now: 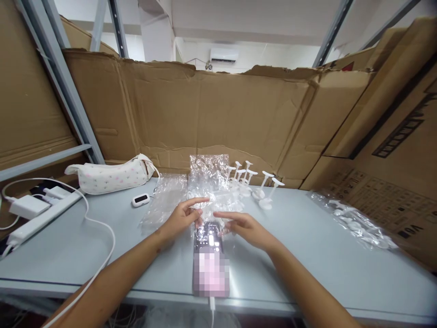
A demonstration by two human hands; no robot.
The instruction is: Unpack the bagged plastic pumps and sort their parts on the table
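My left hand (182,218) and my right hand (244,228) face each other over clear plastic bags (209,175) at the middle of the table. Both index fingers stretch inward over the crinkled plastic. Thumb and lower fingers of each hand are bent near its edge, and whether they pinch the film is too small to tell. Right below the hands lies a phone (208,259) with a lit screen, its upper end close to the plastic. A cable (212,307) is plugged into its lower end. Several white stands (264,184) with round bases stand behind my right hand.
On the left are a white pouch (112,176), a small white device (140,200) and a power strip (44,221) with chargers. A white cord (111,237) crosses my left forearm. A bag of white parts (355,223) lies at right. Cardboard (218,109) walls the grey table (153,282).
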